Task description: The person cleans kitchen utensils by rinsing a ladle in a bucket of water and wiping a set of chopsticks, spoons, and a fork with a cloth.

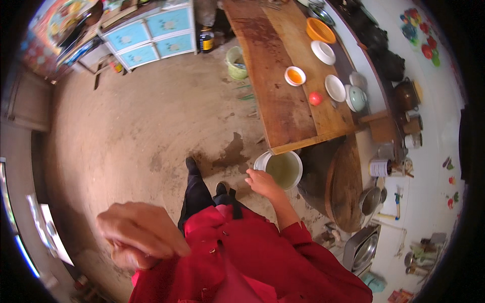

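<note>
My left hand (138,235) is raised close to the camera on the left, blurred, with its fingers curled downward; whether anything is inside them is hidden. Lower down, my right hand (263,183) hangs in front of a white bucket (258,162) of cloudy greenish liquid (282,170). Its fingers are loosely bent and slightly apart, and no object shows in them. From above I cannot tell whether it touches the bucket. The bucket is on the floor by the near corner of a wooden table (288,125), which partly covers its rim.
On the table are a bowl of orange liquid (294,77), a red round fruit or vegetable (315,99), white dishes (335,88) and an orange basket (320,30). A large round wooden lid (344,185) stands right of the bucket. A green bin (235,70) and blue cabinet (166,24) are farther off.
</note>
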Tool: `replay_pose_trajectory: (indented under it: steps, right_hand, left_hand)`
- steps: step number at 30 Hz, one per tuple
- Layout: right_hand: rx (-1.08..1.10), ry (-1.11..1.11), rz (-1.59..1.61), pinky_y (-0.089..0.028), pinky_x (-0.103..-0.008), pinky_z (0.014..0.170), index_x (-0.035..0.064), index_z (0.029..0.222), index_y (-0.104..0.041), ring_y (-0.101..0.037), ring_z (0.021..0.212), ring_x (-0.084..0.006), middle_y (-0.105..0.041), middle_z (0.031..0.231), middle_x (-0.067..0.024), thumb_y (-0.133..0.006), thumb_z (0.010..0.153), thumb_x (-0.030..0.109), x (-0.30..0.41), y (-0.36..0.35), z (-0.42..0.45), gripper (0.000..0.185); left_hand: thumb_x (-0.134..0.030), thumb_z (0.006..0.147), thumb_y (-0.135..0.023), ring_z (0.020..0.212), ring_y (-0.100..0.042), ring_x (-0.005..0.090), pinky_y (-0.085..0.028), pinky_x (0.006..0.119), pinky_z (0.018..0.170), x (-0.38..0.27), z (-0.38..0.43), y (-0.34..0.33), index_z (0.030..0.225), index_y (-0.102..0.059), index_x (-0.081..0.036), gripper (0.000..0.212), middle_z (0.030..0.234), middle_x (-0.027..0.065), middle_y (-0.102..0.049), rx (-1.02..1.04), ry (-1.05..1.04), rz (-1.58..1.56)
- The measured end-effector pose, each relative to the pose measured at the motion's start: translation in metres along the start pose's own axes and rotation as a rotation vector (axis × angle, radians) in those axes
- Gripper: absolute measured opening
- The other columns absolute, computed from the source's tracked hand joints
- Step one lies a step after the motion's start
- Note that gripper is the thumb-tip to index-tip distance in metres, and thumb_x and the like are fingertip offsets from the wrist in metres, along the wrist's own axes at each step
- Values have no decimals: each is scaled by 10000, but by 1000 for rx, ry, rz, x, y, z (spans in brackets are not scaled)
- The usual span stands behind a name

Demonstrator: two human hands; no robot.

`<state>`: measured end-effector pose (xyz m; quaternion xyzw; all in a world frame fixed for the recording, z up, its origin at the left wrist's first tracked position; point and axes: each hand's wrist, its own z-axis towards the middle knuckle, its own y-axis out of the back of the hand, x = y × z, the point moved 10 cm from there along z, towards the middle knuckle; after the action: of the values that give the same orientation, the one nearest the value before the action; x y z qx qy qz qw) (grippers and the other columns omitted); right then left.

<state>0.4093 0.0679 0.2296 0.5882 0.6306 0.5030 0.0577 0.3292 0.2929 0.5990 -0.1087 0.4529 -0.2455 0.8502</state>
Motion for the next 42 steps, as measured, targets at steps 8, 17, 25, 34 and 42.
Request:
replay_pose_trajectory:
  steps: [8, 17, 25, 34, 42]
  right_hand:
    - [-48, -210, 119, -438, -483, 772, -5, 992, -543, -563, 895, -398, -599, 942, -234, -569, 814, 235, -40, 0, 49, 300]
    - [-368, -503, 451, -457, -436, 782, 9, 1168, -460, -590, 883, -377, -616, 933, -213, -578, 820, 219, -56, 79, 107, 424]
    - [-1028, -576, 286, -368, -449, 941, 14, 1338, -270, -449, 1124, -404, -470, 1224, -243, -645, 788, 227, -112, 247, 145, 698]
    - [-827, -818, 74, -240, -540, 1024, 42, 1390, -163, -246, 1263, -450, -268, 1368, -255, -763, 656, 279, -197, 316, 198, 977]
    - [-671, -873, 133, -260, -554, 1009, 66, 1393, -148, -201, 1295, -446, -198, 1407, -249, -776, 657, 258, -216, 310, 209, 987]
  left_hand:
    - [-221, 845, -596, 627, -598, 235, -489, 309, 570, 108, 72, 174, 886, -610, 59, 283, 767, 206, -612, -296, 199, 293]
    - [-109, 872, -538, 706, -606, 205, -476, 301, 668, 184, 183, 265, 906, -615, 52, 182, 847, 167, -640, -283, 479, 341]
    - [-25, 863, -495, 727, -620, 182, -496, 289, 674, 283, 238, 267, 882, -630, 53, 157, 840, 135, -647, -137, 718, 427]
    - [-52, 887, -538, 797, -623, 148, -496, 265, 720, 370, 309, 258, 938, -626, 42, 138, 876, 94, -651, -46, 894, 444]
    - [-67, 901, -518, 781, -608, 131, -490, 254, 713, 445, 346, 245, 963, -621, 38, 160, 870, 92, -646, 43, 948, 401]
